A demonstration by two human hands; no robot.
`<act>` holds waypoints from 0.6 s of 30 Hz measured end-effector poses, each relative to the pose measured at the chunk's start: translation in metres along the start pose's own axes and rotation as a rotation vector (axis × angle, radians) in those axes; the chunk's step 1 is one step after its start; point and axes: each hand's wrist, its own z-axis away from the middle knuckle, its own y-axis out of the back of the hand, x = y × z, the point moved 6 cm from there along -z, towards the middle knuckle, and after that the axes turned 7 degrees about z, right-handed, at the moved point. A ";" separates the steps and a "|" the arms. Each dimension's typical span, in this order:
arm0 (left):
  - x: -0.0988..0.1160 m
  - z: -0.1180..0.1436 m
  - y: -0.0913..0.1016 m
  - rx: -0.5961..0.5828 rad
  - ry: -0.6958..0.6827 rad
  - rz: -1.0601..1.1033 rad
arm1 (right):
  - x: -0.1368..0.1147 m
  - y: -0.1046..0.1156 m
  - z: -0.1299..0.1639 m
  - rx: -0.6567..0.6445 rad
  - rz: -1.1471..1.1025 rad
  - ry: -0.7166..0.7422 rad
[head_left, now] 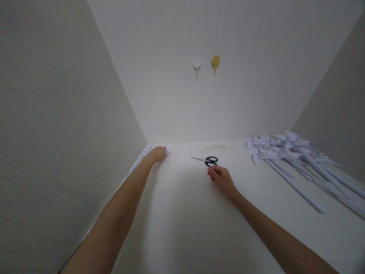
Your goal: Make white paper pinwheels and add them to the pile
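Right hand (221, 178), loosely curled and holding nothing, sits mid-frame just short of the black-handled scissors (207, 160). Left hand (157, 153) lies flat on paper sheets (140, 160) by the left wall. Paper pinwheels (288, 152) crowd the right; bare tabletop (182, 213) lies between the arms.

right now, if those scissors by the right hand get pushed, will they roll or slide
The scissors lie flat and shut on the smooth table, so they would probably slide, not roll. They look stiff and light. The right hand sits just short of the handles.

One head-worn view, looking forward and down along both outstretched arms, takes in the white surface (182, 213) up close and the back wall (228, 38) beyond.
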 end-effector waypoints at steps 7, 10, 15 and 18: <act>0.043 0.022 0.045 0.193 -0.052 0.020 | -0.003 -0.006 0.002 -0.072 -0.274 -0.067; 0.100 0.054 0.064 0.392 -0.260 0.078 | -0.004 -0.019 0.007 -0.196 -0.655 -0.230; 0.182 0.100 0.058 0.466 -0.578 0.346 | -0.009 -0.028 0.014 -0.282 -0.936 -0.359; 0.190 0.110 0.055 0.513 -0.590 0.715 | -0.009 -0.025 0.015 -0.267 -0.862 -0.334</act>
